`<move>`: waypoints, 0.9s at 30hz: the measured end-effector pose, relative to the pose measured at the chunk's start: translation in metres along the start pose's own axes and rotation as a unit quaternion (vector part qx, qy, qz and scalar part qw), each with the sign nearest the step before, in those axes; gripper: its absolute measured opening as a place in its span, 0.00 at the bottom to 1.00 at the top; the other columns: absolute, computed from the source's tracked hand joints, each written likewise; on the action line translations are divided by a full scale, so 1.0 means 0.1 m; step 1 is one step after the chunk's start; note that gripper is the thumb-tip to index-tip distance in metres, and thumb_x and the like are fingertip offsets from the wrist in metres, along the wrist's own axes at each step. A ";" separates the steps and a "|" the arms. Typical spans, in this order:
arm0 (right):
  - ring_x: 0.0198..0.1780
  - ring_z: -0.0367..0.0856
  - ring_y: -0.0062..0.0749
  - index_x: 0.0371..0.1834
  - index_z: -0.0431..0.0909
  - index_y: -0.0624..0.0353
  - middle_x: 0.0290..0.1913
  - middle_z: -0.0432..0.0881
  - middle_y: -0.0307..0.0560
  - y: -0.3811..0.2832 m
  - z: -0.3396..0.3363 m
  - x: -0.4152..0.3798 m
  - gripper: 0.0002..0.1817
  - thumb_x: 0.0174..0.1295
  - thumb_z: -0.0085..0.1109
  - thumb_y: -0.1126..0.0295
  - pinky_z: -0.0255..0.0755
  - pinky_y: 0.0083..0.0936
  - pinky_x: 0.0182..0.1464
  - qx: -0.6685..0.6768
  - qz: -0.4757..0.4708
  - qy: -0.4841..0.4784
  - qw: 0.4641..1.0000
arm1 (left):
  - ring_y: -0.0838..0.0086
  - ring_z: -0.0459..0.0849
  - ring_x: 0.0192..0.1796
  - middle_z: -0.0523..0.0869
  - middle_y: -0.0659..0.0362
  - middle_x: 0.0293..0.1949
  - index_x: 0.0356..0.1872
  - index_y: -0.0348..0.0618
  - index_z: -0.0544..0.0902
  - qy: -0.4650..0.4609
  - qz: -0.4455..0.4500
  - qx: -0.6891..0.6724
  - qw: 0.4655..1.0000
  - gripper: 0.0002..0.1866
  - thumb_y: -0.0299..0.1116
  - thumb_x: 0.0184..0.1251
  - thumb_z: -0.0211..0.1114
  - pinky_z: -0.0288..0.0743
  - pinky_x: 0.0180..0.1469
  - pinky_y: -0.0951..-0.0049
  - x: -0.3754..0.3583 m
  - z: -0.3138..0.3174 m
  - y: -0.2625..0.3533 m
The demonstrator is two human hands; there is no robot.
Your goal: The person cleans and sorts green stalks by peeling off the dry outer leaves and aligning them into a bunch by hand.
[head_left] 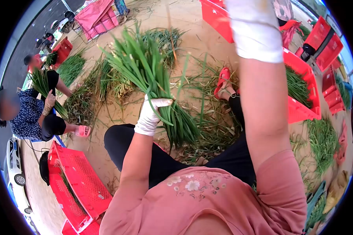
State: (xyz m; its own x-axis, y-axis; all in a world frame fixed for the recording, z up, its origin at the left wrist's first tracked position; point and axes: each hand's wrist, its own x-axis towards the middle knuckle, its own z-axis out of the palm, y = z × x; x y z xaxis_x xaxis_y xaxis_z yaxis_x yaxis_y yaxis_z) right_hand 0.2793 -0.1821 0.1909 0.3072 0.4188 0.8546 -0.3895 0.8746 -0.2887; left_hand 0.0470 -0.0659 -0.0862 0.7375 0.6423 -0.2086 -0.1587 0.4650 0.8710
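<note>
While the left hand [148, 113] clasps the bundle of green stalks [145, 70], the right arm [259, 98] stands raised

As the white-gloved left grip closes round the bundle somewhat below its middle, thumb laid across the stalks, the bundle is held in front of the body. Its long axis runs slantwise: the upper end splays ahead and to the left, while the lower end fans back towards the lap and to the right. It hangs over loose stalks [219, 143] between the legs; whether its lower leaves touch them is unclear.

The right hand [255, 19], also in white, is cut off by the top edge of the view, so nobody could say whether its fingers are curled, spread or round something. From there the bundle lies to the left and nearer the body, well apart; the left hand is the nearer, being on it.

Between the bundle and the right arm stretches pale ground [192, 23] strewn with stray stalks, which seems to leave room sideways. A red sandal [222, 80] on the right foot sits in that gap. Ahead, a red crate [217, 17] meets the glove's outline; a stocked crate [315, 111] stands beyond the right forearm. Close on the other side, the left knee [119, 143] limits room below the left wrist; farther out, a co-worker [25, 113] grasps a smaller bunch [41, 84]
</note>
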 end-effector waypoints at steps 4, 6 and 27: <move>0.37 0.75 0.32 0.27 0.72 0.60 0.27 0.74 0.44 -0.61 -0.74 -0.79 0.06 0.62 0.49 0.72 0.71 0.32 0.45 -0.014 0.019 0.184 0.983 | 0.61 0.80 0.36 0.81 0.54 0.29 0.36 0.36 0.76 -0.045 0.142 -0.106 0.983 0.20 0.26 0.37 0.69 0.74 0.46 0.57 -0.05 -0.37 0.41; 0.42 0.75 0.36 0.36 0.71 0.60 0.34 0.75 0.49 -0.63 -1.22 -1.49 0.08 0.56 0.53 0.69 0.70 0.33 0.48 -0.109 0.104 0.306 0.940 | 0.65 0.78 0.37 0.79 0.57 0.31 0.37 0.39 0.74 -0.010 0.256 -0.135 0.957 0.19 0.29 0.40 0.68 0.71 0.50 0.58 -0.13 -0.49 0.59; 0.35 0.79 0.47 0.36 0.81 0.56 0.30 0.80 0.54 0.81 -0.54 -2.98 0.16 0.54 0.56 0.56 0.72 0.34 0.39 -0.708 0.389 0.054 0.587 | 0.68 0.76 0.38 0.78 0.58 0.31 0.32 0.39 0.76 0.071 0.400 -0.206 0.891 0.07 0.28 0.53 0.62 0.69 0.51 0.61 -0.26 -0.90 0.82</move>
State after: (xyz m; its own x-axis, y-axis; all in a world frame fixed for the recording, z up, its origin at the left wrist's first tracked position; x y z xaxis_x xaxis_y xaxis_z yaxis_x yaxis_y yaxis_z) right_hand 0.2030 -0.2228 -0.1101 0.5981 0.7718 0.2159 0.6400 -0.2978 -0.7083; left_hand -0.0439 0.0106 -0.0495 0.1954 0.9253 0.3251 -0.8440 -0.0102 0.5362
